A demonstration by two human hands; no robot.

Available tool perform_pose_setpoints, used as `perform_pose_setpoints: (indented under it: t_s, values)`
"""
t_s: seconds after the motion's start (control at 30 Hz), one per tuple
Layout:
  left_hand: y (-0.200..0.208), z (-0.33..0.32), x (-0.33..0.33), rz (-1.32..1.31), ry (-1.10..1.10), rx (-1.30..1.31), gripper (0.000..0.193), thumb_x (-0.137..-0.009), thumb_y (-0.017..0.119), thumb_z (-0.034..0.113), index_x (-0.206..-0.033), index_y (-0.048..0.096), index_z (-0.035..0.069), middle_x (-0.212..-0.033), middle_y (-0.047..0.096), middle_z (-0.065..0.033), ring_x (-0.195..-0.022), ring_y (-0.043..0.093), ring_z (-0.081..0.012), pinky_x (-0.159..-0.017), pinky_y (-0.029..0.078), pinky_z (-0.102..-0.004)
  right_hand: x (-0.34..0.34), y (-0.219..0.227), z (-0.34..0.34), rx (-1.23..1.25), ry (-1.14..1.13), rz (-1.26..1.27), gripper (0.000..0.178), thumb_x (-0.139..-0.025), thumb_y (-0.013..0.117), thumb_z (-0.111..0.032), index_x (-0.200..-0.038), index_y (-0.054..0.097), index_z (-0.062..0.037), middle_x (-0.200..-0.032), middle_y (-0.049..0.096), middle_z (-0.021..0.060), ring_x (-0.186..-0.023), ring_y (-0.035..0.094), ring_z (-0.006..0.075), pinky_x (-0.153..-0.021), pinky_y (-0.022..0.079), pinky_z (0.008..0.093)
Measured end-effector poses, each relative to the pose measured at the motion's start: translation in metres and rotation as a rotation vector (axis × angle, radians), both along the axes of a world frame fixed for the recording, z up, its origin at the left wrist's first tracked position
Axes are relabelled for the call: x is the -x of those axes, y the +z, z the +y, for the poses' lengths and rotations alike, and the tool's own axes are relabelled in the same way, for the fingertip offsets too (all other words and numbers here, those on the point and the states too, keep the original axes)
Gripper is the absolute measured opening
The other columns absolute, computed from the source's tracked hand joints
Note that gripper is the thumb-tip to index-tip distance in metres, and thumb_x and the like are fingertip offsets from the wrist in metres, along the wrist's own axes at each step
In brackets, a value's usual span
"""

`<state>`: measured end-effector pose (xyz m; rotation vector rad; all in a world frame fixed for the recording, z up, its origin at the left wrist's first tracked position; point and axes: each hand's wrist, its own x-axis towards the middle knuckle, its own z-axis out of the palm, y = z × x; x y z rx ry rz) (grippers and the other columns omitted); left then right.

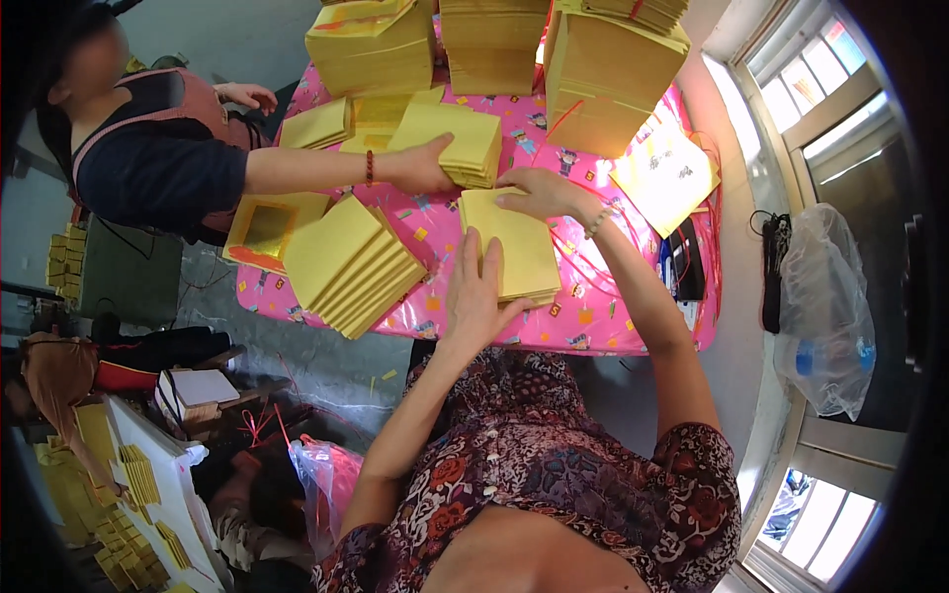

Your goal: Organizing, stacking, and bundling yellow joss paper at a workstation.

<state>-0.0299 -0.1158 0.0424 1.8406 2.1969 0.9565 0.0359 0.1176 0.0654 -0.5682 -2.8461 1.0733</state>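
Note:
A stack of yellow paper sheets (524,247) lies on the table in front of me. My left hand (473,296) rests against its near left corner, fingers stretched and spread over the top, thumb along the near edge. At the far edge, my right hand (539,193) curls its fingers over the same stack. Just beyond, a co-worker's hand (420,166) holds another yellow paper stack (460,138), close to my right fingers. To the left sits a fanned row of yellow paper bundles (351,262).
Tall yellow paper blocks (499,44) stand along the far side of the pink patterned table (386,321). Red straps (707,287) and a yellow sheet (667,183) lie at the right. A plastic bag (825,306) hangs by the window. Another person works at lower left.

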Motion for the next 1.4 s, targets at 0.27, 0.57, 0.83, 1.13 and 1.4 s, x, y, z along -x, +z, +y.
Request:
perform_pose_setpoints:
  t_s: [0.27, 0.57, 0.83, 1.13, 1.4]
  values:
    - [0.004, -0.002, 0.0, -0.012, -0.035, 0.019, 0.094, -0.071, 0.082, 0.036, -0.141, 0.032, -0.004, -0.146, 0.023, -0.0328, -0.133, 0.029, -0.0509, -0.109, 0.032, -0.0544, 0.032, 0.02, 0.062, 0.037, -0.316, 0.201, 0.038, -0.093, 0.062, -0.036, -0.102, 0.066, -0.0002, -0.074, 0.059, 0.0038, -0.073, 0.055, 0.0123, -0.066, 0.046, 0.0304]
    - [0.006, -0.002, -0.001, -0.052, -0.039, 0.032, 0.095, -0.072, 0.081, 0.039, -0.141, 0.032, -0.005, -0.146, 0.023, -0.0344, -0.135, 0.026, -0.0519, -0.11, 0.03, -0.055, 0.1, 0.0, 0.117, 0.347, -0.149, -0.322, 0.068, -0.068, 0.076, -0.064, -0.103, 0.07, -0.0055, -0.072, 0.053, -0.0011, -0.052, 0.04, 0.0094, -0.047, 0.03, 0.0286]
    - [0.005, -0.005, 0.002, -0.057, -0.022, 0.051, 0.095, -0.073, 0.081, 0.038, -0.142, 0.031, -0.005, -0.146, 0.021, -0.035, -0.135, 0.026, -0.0526, -0.11, 0.03, -0.0557, 0.119, 0.016, 0.094, 0.226, -0.128, -0.493, 0.071, -0.065, 0.078, -0.062, -0.109, 0.065, -0.0091, -0.072, 0.047, -0.0029, -0.058, 0.042, 0.0086, -0.048, 0.03, 0.0261]
    - [0.005, -0.003, 0.0, -0.052, -0.032, 0.064, 0.095, -0.074, 0.081, 0.037, -0.143, 0.03, -0.004, -0.147, 0.02, -0.0345, -0.135, 0.027, -0.0523, -0.108, 0.032, -0.0559, 0.114, 0.005, 0.1, 0.449, -0.078, -0.515, 0.091, -0.058, 0.082, -0.062, -0.131, 0.06, -0.0125, -0.138, 0.053, 0.0085, -0.121, 0.049, 0.0178, -0.096, 0.042, 0.0321]
    - [0.006, -0.003, 0.001, -0.045, -0.031, 0.065, 0.094, -0.074, 0.08, 0.037, -0.142, 0.031, -0.004, -0.147, 0.02, -0.0337, -0.135, 0.027, -0.0515, -0.108, 0.032, -0.0553, 0.114, 0.005, 0.096, 0.515, 0.064, -0.422, 0.086, -0.066, 0.08, -0.056, -0.128, 0.059, -0.0013, -0.135, 0.055, 0.0091, -0.127, 0.046, 0.0173, -0.104, 0.036, 0.0286]
